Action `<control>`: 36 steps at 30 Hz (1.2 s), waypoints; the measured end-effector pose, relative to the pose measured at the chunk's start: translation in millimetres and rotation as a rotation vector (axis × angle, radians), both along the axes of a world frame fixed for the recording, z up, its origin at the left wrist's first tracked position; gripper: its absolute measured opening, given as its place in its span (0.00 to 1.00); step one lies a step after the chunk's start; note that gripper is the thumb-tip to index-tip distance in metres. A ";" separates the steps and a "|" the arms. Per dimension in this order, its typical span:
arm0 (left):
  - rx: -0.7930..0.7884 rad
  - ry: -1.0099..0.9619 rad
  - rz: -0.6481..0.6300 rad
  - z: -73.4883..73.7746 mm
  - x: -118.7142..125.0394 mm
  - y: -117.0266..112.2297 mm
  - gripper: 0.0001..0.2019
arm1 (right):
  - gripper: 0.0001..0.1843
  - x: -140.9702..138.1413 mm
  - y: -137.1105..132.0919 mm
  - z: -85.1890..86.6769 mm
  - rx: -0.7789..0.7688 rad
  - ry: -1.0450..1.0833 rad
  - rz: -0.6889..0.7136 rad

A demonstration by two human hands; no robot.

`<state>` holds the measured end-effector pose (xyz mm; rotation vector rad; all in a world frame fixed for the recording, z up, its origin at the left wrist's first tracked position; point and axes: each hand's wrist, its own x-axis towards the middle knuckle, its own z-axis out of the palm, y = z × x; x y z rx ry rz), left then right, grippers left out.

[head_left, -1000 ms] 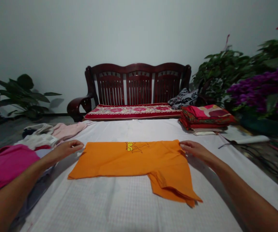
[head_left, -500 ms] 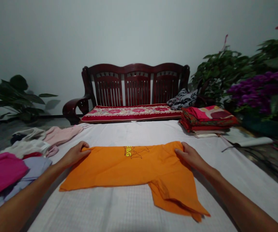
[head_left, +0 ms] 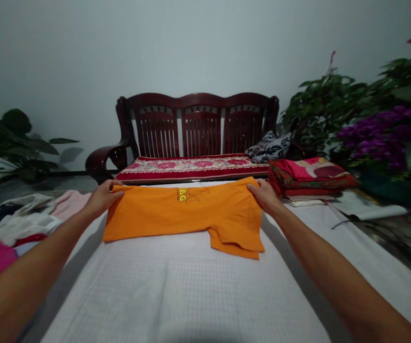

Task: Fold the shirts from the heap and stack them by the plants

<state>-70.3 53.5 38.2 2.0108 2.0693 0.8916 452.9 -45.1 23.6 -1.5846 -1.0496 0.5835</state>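
Shirt (head_left: 177, 216) stretches between left hand (head_left: 101, 197) and right hand (head_left: 264, 195), corners gripped.

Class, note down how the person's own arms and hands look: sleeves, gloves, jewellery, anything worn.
The left arm and right arm are bare as far up as the view shows; no sleeves appear. The left hand and right hand wear no gloves. No watch, bracelet or ring shows, though the dim light could hide a thin one.

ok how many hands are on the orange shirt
2. The left hand holds the shirt at its far left corner, and the right hand holds its far right corner. No other hands are in view.
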 end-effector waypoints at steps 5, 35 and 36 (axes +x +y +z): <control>0.064 0.150 -0.087 -9.3 33.3 0.8 0.21 | 0.16 4.9 9.0 -17.7 -0.032 -0.013 -0.094; 0.117 0.316 -0.829 -65.1 225.2 -159.9 0.10 | 0.13 -82.9 -82.3 -45.3 -0.018 -0.893 0.436; 0.096 0.266 -0.837 -64.3 224.6 -159.1 0.11 | 0.14 -82.4 -81.2 -44.3 -0.027 -0.860 0.456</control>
